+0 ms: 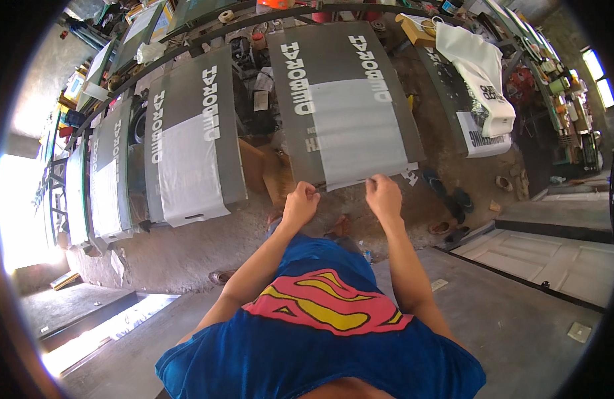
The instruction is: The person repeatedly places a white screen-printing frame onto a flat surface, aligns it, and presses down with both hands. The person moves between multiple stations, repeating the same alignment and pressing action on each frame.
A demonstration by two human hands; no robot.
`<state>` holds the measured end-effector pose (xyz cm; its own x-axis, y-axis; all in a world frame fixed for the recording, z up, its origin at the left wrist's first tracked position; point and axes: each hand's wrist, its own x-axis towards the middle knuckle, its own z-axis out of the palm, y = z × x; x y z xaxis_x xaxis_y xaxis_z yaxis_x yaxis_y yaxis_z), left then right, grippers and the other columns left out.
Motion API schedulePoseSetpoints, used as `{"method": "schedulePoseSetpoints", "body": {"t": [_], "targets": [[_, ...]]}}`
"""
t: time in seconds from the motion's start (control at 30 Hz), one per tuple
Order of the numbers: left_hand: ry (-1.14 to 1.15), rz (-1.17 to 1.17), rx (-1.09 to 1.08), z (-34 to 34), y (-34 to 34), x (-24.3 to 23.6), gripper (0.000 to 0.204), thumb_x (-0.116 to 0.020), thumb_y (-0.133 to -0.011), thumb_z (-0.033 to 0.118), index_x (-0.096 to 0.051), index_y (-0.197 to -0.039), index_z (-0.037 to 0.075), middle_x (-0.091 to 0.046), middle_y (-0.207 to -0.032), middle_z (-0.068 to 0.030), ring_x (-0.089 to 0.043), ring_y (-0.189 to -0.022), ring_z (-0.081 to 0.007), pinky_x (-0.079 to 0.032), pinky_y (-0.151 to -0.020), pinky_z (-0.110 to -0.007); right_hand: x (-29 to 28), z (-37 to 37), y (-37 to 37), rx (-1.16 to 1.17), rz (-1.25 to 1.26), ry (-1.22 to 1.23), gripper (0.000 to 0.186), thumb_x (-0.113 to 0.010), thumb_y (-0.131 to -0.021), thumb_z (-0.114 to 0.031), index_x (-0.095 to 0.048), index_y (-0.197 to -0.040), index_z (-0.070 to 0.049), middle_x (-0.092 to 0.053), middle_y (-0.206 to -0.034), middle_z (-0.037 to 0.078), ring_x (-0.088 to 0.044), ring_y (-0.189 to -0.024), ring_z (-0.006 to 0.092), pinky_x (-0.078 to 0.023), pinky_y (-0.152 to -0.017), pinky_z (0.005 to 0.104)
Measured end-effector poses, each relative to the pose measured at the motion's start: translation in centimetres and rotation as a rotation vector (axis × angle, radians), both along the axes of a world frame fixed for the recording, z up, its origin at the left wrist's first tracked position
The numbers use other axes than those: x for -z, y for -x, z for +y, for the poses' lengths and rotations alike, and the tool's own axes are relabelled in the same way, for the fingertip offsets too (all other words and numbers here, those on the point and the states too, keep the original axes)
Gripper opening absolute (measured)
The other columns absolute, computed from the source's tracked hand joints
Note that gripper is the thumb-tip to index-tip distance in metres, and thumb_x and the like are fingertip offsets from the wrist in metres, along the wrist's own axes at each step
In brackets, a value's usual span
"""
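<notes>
A white plastic bag (pixel 360 130) lies flat on a dark printing board (pixel 330 56) with pale block lettering, directly in front of me. The bag's near edge sticks out slightly past the board. My left hand (pixel 300 206) is closed in a pinch at the bag's near left corner; the fingers partly hide the grip. At the near right part of the same edge, my right hand (pixel 385 198) pinches the plastic between thumb and fingers. To the left, another white bag (pixel 191 169) with a cut-out handle rests on a similar dark board (pixel 181 90).
More boards (pixel 106 143) with bags stand further left. On the right, a white printed bag (pixel 476 70) drapes over another board. Sandals (pixel 462 198) and other shoes lie on the floor. A white panelled door (pixel 539 256) is at the right; cluttered shelves (pixel 566 100) stand behind.
</notes>
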<state>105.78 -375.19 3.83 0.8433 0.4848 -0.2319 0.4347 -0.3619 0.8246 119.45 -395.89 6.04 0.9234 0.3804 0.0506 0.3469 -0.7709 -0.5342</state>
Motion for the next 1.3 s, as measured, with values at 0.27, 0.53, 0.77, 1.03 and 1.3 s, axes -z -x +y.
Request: {"method": "schedulePoseSetpoints", "body": {"t": [0.27,0.53,0.77,1.03,1.3], "targets": [[0.258,-0.027,-0.239,-4.7,-3.6,2.1,0.034,-0.075,-0.093,0.016,-0.058,-0.117,-0.002,-0.070,-0.100,-0.0126,-0.067,-0.093,-0.0205,-0.053,-0.077,-0.034,5.4,-6.9,-7.4,0.313,0.357,-0.369,0.036,-0.076,-0.089,-0.018,-0.059,-0.115,0.001,-0.067,-0.112,0.018,-0.066,-0.103,0.0318,-0.050,-0.091,0.0422],[0.364,-0.182,-0.349,-0.7,-8.7,-2.0,0.025,-0.069,-0.091,-0.003,-0.062,-0.114,0.000,-0.066,-0.090,-0.0035,-0.061,-0.083,-0.0113,-0.051,-0.073,-0.027,1.3,-5.4,-14.1,0.161,0.337,-0.369,0.020,-0.071,-0.083,-0.011,-0.068,-0.098,0.001,-0.070,-0.095,0.016,-0.066,-0.089,0.0272,-0.050,-0.080,0.0389],[0.108,-0.728,-0.404,5.9,-17.6,-14.5,0.019,-0.074,-0.095,0.003,-0.073,-0.114,-0.001,-0.073,-0.103,-0.0052,-0.065,-0.093,-0.0107,-0.051,-0.085,-0.025,-13.1,4.0,-21.5,-0.051,-0.147,-0.841,0.010,-0.071,-0.093,-0.003,-0.069,-0.102,-0.002,-0.068,-0.091,0.003,-0.063,-0.082,0.0114,-0.050,-0.074,0.0284],[0.000,-0.827,-0.536,5.4,-17.3,-10.5,0.014,-0.072,-0.093,0.001,-0.075,-0.106,-0.004,-0.073,-0.112,-0.0113,-0.066,-0.101,-0.0139,-0.051,-0.091,-0.027,-7.8,3.2,-20.9,-0.025,0.107,-1.009,0.010,-0.069,-0.095,0.001,-0.067,-0.105,-0.001,-0.067,-0.093,0.001,-0.061,-0.081,0.0082,-0.051,-0.073,0.0250],[0.378,-0.280,-0.751,-0.2,-12.0,-0.5,0.034,-0.077,-0.089,0.003,-0.062,-0.118,-0.007,-0.067,-0.088,-0.0048,-0.059,-0.080,-0.0110,-0.048,-0.074,-0.027,2.3,-2.3,-17.2,0.088,0.376,-0.554,0.011,-0.073,-0.089,-0.007,-0.070,-0.096,0.001,-0.068,-0.080,0.005,-0.062,-0.072,0.0127,-0.050,-0.069,0.0293]]}}
